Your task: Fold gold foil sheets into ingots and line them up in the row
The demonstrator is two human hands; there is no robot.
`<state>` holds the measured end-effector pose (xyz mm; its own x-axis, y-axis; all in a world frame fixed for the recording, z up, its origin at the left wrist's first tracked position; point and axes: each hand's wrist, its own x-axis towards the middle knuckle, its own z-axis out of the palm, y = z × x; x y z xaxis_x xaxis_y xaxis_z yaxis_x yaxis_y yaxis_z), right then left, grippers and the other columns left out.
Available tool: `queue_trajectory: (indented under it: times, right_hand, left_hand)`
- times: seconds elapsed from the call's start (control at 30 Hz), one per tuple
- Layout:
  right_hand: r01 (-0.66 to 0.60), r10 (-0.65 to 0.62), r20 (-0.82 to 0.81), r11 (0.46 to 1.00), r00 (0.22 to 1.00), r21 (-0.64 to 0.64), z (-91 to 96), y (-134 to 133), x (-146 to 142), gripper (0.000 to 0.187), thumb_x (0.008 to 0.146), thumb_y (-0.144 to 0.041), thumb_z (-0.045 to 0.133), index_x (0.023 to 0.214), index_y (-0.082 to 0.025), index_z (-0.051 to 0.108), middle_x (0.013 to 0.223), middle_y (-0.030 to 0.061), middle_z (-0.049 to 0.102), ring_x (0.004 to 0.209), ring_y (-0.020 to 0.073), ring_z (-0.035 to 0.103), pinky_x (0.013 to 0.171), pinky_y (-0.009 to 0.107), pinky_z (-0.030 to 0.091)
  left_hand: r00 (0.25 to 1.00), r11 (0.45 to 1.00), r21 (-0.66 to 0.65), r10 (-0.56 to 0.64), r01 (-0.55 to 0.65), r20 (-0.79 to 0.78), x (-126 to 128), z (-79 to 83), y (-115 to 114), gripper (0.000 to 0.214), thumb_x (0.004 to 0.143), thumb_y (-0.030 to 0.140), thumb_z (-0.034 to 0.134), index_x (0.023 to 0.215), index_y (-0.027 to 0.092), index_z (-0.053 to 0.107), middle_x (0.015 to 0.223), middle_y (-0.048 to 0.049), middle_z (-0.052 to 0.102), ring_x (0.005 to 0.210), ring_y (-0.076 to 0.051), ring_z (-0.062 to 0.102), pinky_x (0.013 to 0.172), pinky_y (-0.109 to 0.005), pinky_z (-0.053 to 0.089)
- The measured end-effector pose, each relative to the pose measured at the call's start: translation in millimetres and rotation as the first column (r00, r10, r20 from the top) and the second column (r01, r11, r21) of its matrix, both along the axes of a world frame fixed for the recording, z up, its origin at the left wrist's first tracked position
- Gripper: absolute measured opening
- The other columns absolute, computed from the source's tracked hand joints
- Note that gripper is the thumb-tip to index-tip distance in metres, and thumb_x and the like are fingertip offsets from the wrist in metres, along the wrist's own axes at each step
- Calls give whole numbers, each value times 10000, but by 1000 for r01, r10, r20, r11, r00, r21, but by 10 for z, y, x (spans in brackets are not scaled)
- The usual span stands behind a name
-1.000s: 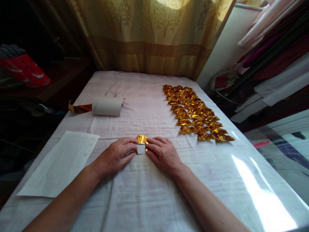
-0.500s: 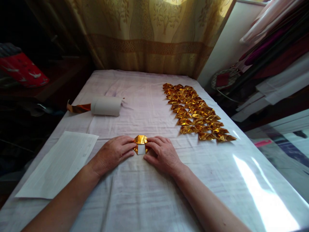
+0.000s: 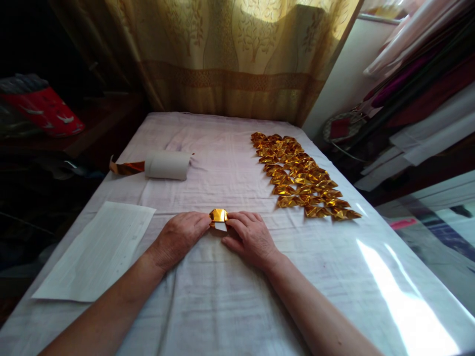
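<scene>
Between my hands is a small piece of folded gold foil paper (image 3: 218,215), shiny gold on its far part and white on the part nearest me. My left hand (image 3: 183,235) pinches its left edge, fingers closed, with the thumb largely hidden. My right hand (image 3: 250,232) grips the right edge between fingers and thumb. Off to the right, several folded gold foil pieces (image 3: 300,173) lie in close, slanting rows on the white cloth (image 3: 208,306).
A white roll (image 3: 167,165) with a copper-gold strip (image 3: 129,168) at its left end lies farther back. A printed paper sheet (image 3: 94,252) rests at left. Beyond the table hang a gold curtain (image 3: 230,59) and clothes (image 3: 430,118); a red container (image 3: 48,113) stands at far left.
The foil piece's near white part has folded up and looks shorter and tilted. My left hand has shifted slightly right, and the view has moved a little.
</scene>
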<state>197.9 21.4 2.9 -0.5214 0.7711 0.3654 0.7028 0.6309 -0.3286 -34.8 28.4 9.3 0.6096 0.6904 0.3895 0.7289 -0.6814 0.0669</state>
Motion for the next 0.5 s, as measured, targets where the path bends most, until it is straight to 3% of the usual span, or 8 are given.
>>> queue_trajectory:
  times: [0.07,0.17,0.37,0.5]
  right_hand:
    - [7,-7,-21,1000,1000,24,-14,3,2,150,922,-274,623,1051,-214,673,1168,73,712,1037,235,624,871,389,434]
    - [12,-7,-87,998,996,58,-53,20,10,146,961,-226,547,1002,-219,687,1112,60,730,991,212,636,851,370,449]
    - [4,-4,-215,1000,977,0,-94,54,39,136,958,-225,551,949,-221,686,1045,50,743,950,196,644,863,358,480]
    - [1,8,-218,999,976,41,-66,37,37,136,954,-227,558,947,-213,693,1042,63,729,949,199,617,863,346,484]
  left_hand:
    - [1000,1000,17,19,-19,8,6,-13,-4,229,1015,239,429,1038,175,647,1006,-60,736,906,-187,679,806,-319,523]
    - [999,999,38,14,-16,35,17,-26,-16,224,1006,252,446,1010,181,659,997,-56,728,903,-198,661,803,-334,513]
    - [992,995,-85,59,-50,110,42,-27,-33,193,979,270,501,919,192,668,913,-41,684,857,-194,596,795,-336,478]
    - [994,995,-86,56,-48,91,54,-18,-39,176,968,269,515,912,191,662,873,-31,678,835,-201,582,772,-348,449]
